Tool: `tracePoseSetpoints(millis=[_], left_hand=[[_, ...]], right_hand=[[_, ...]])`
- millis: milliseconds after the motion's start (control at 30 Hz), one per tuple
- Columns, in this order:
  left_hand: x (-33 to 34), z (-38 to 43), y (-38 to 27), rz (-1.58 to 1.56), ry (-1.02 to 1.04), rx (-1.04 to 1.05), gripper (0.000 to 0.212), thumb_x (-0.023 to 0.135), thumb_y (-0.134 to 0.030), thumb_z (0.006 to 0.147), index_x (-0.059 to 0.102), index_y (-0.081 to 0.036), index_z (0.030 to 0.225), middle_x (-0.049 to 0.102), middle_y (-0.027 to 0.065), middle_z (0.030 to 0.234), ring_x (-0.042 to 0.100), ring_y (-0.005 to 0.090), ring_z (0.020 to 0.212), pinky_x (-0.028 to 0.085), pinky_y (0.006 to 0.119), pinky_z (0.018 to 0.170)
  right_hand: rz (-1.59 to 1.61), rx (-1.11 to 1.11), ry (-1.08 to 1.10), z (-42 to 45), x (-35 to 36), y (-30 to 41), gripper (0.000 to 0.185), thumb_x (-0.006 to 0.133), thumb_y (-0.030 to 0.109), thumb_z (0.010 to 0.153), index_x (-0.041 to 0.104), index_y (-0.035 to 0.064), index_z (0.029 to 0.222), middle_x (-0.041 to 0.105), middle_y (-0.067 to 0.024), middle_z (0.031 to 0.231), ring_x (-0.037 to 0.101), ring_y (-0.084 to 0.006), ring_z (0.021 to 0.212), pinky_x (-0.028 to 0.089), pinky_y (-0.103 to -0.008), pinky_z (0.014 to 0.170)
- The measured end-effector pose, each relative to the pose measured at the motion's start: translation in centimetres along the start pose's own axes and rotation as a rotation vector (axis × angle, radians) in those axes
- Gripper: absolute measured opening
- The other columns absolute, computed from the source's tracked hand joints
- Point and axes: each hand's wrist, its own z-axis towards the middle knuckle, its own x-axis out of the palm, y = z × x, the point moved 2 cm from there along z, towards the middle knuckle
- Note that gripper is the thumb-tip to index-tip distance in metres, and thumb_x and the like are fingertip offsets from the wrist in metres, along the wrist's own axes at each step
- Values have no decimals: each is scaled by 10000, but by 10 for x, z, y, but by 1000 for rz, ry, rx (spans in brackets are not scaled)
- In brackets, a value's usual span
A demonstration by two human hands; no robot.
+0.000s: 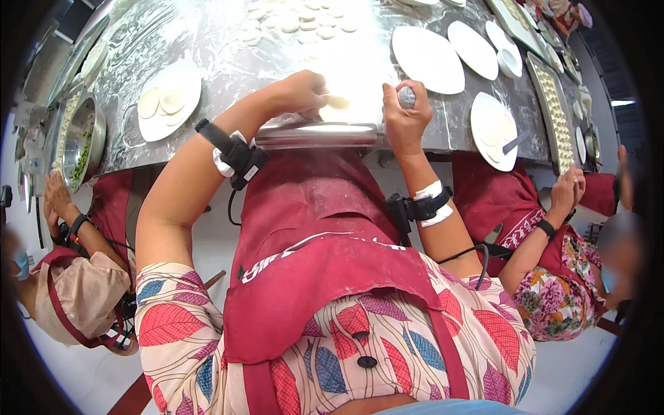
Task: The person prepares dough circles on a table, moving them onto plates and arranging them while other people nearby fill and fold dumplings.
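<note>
My left hand (306,93) pinches the edge of a thin round dough wrapper (337,102) over the floured steel table (223,57). To its right, my right hand (408,116) is closed around an object with a rounded grey end (407,97); its kind is unclear, and the rest of it is hidden by the fingers and glare. A shiny metal cylinder or rounded rim (319,135) lies along the table's near edge, just below both hands. Beyond them, several small dough discs (307,26) lie in flour, partly washed out by glare.
At left, a white plate (189,104) holds wrappers, near a steel bowl (98,124) of green filling. At right are white plates (428,59), a plate (480,111) with wrappers and a spatula, and a dumpling tray (565,150). Co-workers' hands (57,194) (565,189) flank me.
</note>
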Motion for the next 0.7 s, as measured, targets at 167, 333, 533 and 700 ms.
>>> tracePoseSetpoints(millis=[167, 333, 533, 700], left_hand=[[0, 21, -7, 368, -143, 116, 202, 591, -183, 860, 632, 14, 847, 604, 67, 688, 536, 148, 648, 451, 306, 606], [-1, 11, -1, 195, -48, 43, 100, 581, -74, 832, 588, 16, 874, 589, 64, 725, 547, 133, 649, 457, 289, 595], [0, 11, -8, 208, -73, 111, 142, 577, -124, 837, 609, 12, 861, 596, 67, 719, 530, 133, 653, 444, 284, 615], [-3, 19, -4, 314, -62, 101, 130, 551, -103, 816, 604, 15, 824, 595, 75, 708, 531, 142, 659, 438, 277, 612]], right_hand=[[-232, -174, -70, 50, 49, -13, 210, 702, 50, 738, 494, 31, 763, 562, -100, 580, 596, -218, 506, 459, -324, 495], [-174, -180, -91, 16, 14, -10, 189, 707, 23, 756, 519, 29, 769, 568, -41, 599, 551, -95, 536, 439, -251, 488], [-159, -72, -62, 37, 33, -10, 211, 704, 49, 746, 496, 39, 778, 538, -104, 544, 579, -230, 492, 449, -337, 488], [-218, -61, -50, 36, 35, -3, 221, 707, 62, 736, 490, 39, 774, 555, -120, 580, 577, -269, 503, 455, -347, 500]])
